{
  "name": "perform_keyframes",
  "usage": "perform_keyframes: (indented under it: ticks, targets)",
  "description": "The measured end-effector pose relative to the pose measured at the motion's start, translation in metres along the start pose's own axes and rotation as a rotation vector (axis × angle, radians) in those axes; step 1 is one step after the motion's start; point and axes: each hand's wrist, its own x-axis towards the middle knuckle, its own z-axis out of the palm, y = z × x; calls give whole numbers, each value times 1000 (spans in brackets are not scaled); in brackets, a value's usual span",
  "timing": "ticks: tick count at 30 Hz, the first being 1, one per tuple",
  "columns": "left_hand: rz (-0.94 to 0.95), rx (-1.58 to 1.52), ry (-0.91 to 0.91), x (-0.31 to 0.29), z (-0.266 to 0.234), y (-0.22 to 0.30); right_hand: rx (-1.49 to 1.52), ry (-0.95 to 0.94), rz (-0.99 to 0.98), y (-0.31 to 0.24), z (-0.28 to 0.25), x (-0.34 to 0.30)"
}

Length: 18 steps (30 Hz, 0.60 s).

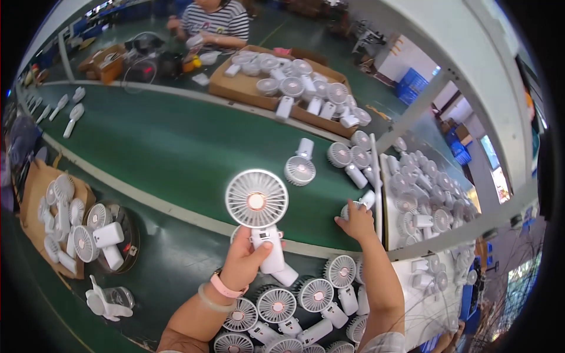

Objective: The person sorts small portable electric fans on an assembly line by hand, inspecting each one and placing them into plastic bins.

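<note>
My left hand [240,262] is closed round the white handle of a handheld fan [256,200], its round grille upright and facing me, with a copper-coloured ring at the hub. Behind that handle shows another white handle [285,275]; I cannot tell whether it is also in my hand. Farther right, my right hand [357,222] curls its fingers over the head of a second handheld fan [368,199] at the belt's right end, mostly covered by the hand. Several more fans [276,303] lie crowded on the near table between my forearms.
A green conveyor belt [176,159] crosses in front, carrying a lone fan [300,169] and a cluster [341,154]. Cardboard boxes of fans stand beyond the belt [235,88] and at left [29,217]. Fans fill a white surface [388,223] at right. A person [215,26] sits across.
</note>
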Motion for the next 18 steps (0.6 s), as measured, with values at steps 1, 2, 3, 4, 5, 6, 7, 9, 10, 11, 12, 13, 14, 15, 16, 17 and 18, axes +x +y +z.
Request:
perform_keyframes:
  ticks: [1,2,3,4,5,6,7,9,10,11,12,13,14,15,16,17,18]
  targets:
    - [3,-7,13,1,-2,-3,109,-36,32,-13,-9,-1]
    - [-14,-23,10,2,-1,-4,249,-107,-70,-17,-14,-1]
    - [-14,-20,22,3,-2,-5,251,-115,-79,-24,-13,1]
    - [-22,-49,-3,3,-3,-6,500,-152,-172,-32,-11,3]
    - [-29,-79,-35,3,-3,-6,746,-184,-259,-37,-11,3]
    - [-14,-61,-54,3,-5,-10,507,-47,-418,-39,-4,4]
    - [-13,-59,-55,3,-5,-11,509,-44,-418,-44,-3,0]
    - [-9,-30,-83,2,-5,-11,309,-284,-355,-60,-5,-9]
    - [-6,-29,-86,2,-3,-10,212,-306,-434,-62,2,-12]
    - [11,-23,-88,0,-1,-9,214,-305,-436,-68,1,-15]
    - [28,-17,-90,-1,1,-8,188,-335,-383,-75,-2,-19]
    - [29,-15,-90,-1,1,-8,161,-365,-329,-80,-3,-21]
    - [22,-6,-104,-2,2,-6,222,-379,-282,-83,-2,-20]
    - [15,4,-118,-3,3,-5,220,-375,-279,-81,-1,-19]
    - [16,2,-123,-4,4,-4,412,-341,-260,-79,-1,-19]
    - [28,-10,-126,-5,5,-5,602,-303,-237,-75,0,-19]
    - [40,-22,-129,-5,6,-5,598,-296,-230,-73,3,-18]
